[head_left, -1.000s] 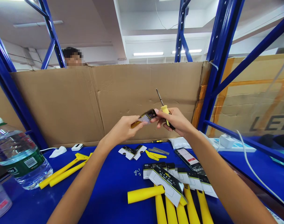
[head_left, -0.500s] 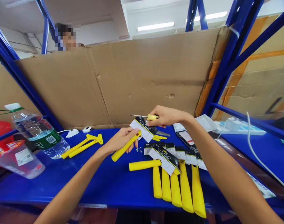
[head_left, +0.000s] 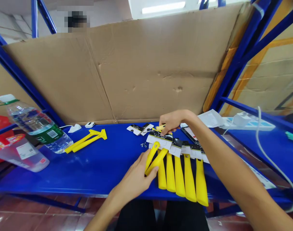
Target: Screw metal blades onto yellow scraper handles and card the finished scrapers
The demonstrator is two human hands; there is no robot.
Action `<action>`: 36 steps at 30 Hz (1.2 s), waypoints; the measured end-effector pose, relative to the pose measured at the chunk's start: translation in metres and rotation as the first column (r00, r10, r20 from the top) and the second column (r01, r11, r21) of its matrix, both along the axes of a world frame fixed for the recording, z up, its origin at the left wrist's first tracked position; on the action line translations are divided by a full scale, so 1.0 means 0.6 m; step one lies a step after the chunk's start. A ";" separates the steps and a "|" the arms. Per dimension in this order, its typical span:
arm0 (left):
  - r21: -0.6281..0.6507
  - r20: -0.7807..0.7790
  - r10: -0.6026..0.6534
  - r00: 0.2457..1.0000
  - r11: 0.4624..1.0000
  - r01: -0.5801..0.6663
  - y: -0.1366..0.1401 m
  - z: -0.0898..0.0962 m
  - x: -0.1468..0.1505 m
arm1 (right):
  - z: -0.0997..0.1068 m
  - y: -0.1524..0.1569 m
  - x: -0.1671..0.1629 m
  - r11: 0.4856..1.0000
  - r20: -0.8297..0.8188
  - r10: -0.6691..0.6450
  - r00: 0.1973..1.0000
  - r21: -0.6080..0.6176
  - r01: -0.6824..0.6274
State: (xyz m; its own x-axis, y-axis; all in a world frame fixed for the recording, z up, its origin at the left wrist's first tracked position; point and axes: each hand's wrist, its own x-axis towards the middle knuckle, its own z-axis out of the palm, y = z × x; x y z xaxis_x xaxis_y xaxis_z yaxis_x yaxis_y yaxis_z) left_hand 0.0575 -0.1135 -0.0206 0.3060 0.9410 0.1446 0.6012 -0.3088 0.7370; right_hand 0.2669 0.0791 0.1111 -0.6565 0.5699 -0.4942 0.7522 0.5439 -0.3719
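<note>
My left hand (head_left: pixel 138 175) is closed around two yellow plastic handles (head_left: pixel 158 160), which cross slightly and have holes at their upper ends. A screwdriver (head_left: pixel 160 127) with a yellow grip lies in my closed right hand (head_left: pixel 172 121), its shaft pointing left. Beneath the right hand, its fingers at the upper edge, is a folded black-and-white card (head_left: pixel 158 138). More yellow handles (head_left: pixel 180 179) lie side by side at the table's front, with several cards (head_left: pixel 185 148) overlapping their upper ends. Small screws (head_left: pixel 143 145) are scattered left of the cards.
Two further cards (head_left: pixel 135 129) lie behind the screws. Two yellow T-shaped pieces (head_left: pixel 90 141) rest at left, beside a water bottle (head_left: pixel 47 131) and a plastic cup (head_left: pixel 23 155). A phone (head_left: pixel 190 134) lies behind my right forearm. A cardboard wall (head_left: pixel 148 70) closes off the back.
My left hand has moved right and toward me, and now grips two handles instead of one. The right hand has brought the card down onto the card row. The view has tilted downward.
</note>
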 end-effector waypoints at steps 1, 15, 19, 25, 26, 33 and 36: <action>0.000 -0.015 0.025 1.000 1.000 -0.025 -0.005 -0.004 0.009 | -0.004 0.001 -0.003 1.000 0.009 -0.007 1.000 0.004 0.007; 0.013 0.178 0.234 0.956 0.971 -0.240 -0.035 -0.005 -0.054 | 0.006 -0.013 -0.012 0.987 -0.244 0.053 0.968 0.161 -0.014; 0.105 0.148 0.349 0.925 0.925 -0.366 -0.045 -0.008 -0.103 | -0.006 -0.009 -0.022 0.985 -0.241 0.074 0.968 0.171 -0.032; 0.178 0.110 0.420 0.901 0.883 -0.434 -0.064 -0.008 -0.156 | -0.036 0.008 -0.033 0.985 -0.223 0.038 0.974 0.171 0.001; 0.201 0.097 0.425 0.900 0.877 -0.436 -0.067 -0.006 -0.163 | -0.041 0.012 -0.035 0.985 -0.222 0.043 0.974 0.174 -0.003; 0.437 0.036 0.357 0.934 0.834 -0.336 -0.100 -0.004 -0.169 | -0.073 0.025 -0.037 0.960 -0.253 0.069 0.965 0.279 0.004; 0.424 0.031 0.239 0.970 0.876 -0.229 -0.117 -0.017 -0.132 | -0.099 0.011 -0.034 0.938 -0.163 0.050 0.985 0.346 0.010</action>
